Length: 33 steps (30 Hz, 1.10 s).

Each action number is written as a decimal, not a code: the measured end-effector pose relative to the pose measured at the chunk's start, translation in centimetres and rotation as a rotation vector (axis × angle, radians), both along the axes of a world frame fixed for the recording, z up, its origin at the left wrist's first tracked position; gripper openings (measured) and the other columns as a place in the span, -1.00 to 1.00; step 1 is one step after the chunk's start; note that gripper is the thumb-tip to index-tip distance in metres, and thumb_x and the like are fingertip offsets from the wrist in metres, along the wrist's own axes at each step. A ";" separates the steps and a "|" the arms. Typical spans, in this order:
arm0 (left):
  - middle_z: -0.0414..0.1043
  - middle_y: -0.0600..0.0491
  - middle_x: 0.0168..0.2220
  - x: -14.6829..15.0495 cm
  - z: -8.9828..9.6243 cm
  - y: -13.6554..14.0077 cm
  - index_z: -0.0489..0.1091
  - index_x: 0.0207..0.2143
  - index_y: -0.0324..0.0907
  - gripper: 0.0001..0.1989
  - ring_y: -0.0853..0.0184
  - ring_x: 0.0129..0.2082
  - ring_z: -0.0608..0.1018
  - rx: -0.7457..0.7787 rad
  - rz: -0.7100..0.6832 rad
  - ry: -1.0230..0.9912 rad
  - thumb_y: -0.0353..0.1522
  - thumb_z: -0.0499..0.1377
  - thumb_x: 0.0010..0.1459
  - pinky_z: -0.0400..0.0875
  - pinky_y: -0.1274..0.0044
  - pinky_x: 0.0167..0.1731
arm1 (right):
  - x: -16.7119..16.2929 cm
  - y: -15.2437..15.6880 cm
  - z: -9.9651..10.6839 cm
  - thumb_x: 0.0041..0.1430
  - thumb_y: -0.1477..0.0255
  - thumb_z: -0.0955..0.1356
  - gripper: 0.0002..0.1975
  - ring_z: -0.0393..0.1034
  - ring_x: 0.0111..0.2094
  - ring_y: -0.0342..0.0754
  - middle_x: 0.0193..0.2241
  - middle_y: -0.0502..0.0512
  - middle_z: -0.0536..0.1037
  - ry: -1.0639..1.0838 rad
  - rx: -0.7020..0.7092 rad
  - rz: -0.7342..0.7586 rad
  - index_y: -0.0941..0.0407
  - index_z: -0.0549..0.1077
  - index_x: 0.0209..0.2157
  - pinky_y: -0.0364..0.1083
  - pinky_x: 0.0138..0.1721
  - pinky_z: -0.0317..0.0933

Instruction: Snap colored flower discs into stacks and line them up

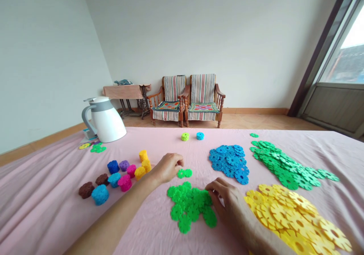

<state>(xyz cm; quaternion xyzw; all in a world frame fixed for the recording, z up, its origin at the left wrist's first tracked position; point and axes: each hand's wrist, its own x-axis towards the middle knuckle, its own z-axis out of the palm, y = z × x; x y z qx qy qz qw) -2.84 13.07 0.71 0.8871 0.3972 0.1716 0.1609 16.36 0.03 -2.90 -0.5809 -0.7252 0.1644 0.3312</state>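
In the middle of the table lies a loose pile of bright green flower-shaped plastic discs (pixel 190 203). My right hand (pixel 227 199) reaches the pile's right edge, its thumb and index finger closed on a green disc there. Just beyond the pile, two light green discs (pixel 184 173) lie side by side. Beside them is my left hand (pixel 168 167), its fingers curled downward; whatever is in them is hidden. Left of that arm stand several short stacks of discs, among them yellow (pixel 143 156), pink (pixel 124 183), light blue (pixel 100 194) and brown (pixel 86 190) ones.
Blue discs (pixel 229 162), dark green discs (pixel 284 164) and large yellow discs (pixel 295 217) form heaps on the right. A lime stack (pixel 185 136) and a blue stack (pixel 200 136) stand near the far edge. A white jug (pixel 108 122) is at the far left of the pink tablecloth (pixel 159 143).
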 end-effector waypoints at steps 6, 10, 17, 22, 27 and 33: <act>0.38 0.10 -0.40 -0.9 0.6 -0.3 0.41 -0.42 -0.20 -0.88 0.40 -0.46 0.40 0.001 -0.067 0.117 -0.45 0.21 -0.13 0.21 0.62 -0.44 | 0.0 -0.2 0.0 0.18 0.46 0.14 -0.77 0.32 -0.41 -0.14 -0.43 0.03 0.40 0.007 -0.004 -0.001 0.09 0.40 -0.38 -0.16 -0.39 0.13; 0.36 0.10 -0.43 -0.8 0.7 -0.6 0.42 -0.41 -0.20 -0.84 0.39 -0.44 0.40 -0.013 -0.109 0.189 -0.43 0.24 -0.16 0.20 0.63 -0.45 | 0.0 0.0 -0.1 0.18 0.46 0.14 -0.76 0.32 -0.41 -0.14 -0.43 0.03 0.40 0.005 0.010 0.010 0.10 0.41 -0.38 -0.16 -0.39 0.14; 0.34 0.12 -0.47 -0.7 0.3 -0.4 0.42 -0.42 -0.21 -0.84 0.41 -0.48 0.40 -0.003 -0.102 0.143 -0.48 0.18 -0.16 0.20 0.63 -0.48 | 0.0 -0.1 0.0 0.18 0.46 0.14 -0.76 0.33 -0.42 -0.14 -0.43 0.04 0.41 -0.004 0.011 0.017 0.09 0.41 -0.38 -0.17 -0.41 0.14; 0.33 0.10 -0.42 0.0 -0.1 -0.5 0.43 -0.33 -0.21 -0.80 0.40 -0.43 0.40 0.047 -0.116 0.001 -0.45 0.19 -0.11 0.24 0.61 -0.39 | 0.0 0.0 -0.2 0.18 0.47 0.15 -0.77 0.32 -0.42 -0.14 -0.44 0.03 0.40 -0.004 0.012 0.007 0.10 0.41 -0.39 -0.17 -0.41 0.14; 0.31 0.10 -0.40 0.4 -0.9 -0.7 0.45 -0.31 -0.20 -0.78 0.40 -0.43 0.40 0.003 -0.165 -0.007 -0.45 0.21 -0.10 0.26 0.61 -0.38 | 0.1 0.1 -0.4 0.18 0.48 0.15 -0.77 0.32 -0.42 -0.14 -0.44 0.03 0.40 -0.004 0.026 0.025 0.10 0.41 -0.38 -0.18 -0.41 0.13; 0.32 0.09 -0.37 0.5 -1.3 -0.6 0.44 -0.26 -0.18 -0.71 0.40 -0.43 0.40 -0.036 -0.148 -0.009 -0.48 0.22 -0.14 0.28 0.60 -0.37 | 0.1 0.1 -0.2 0.18 0.47 0.15 -0.77 0.32 -0.42 -0.14 -0.44 0.04 0.40 -0.002 0.018 0.024 0.10 0.41 -0.38 -0.18 -0.41 0.14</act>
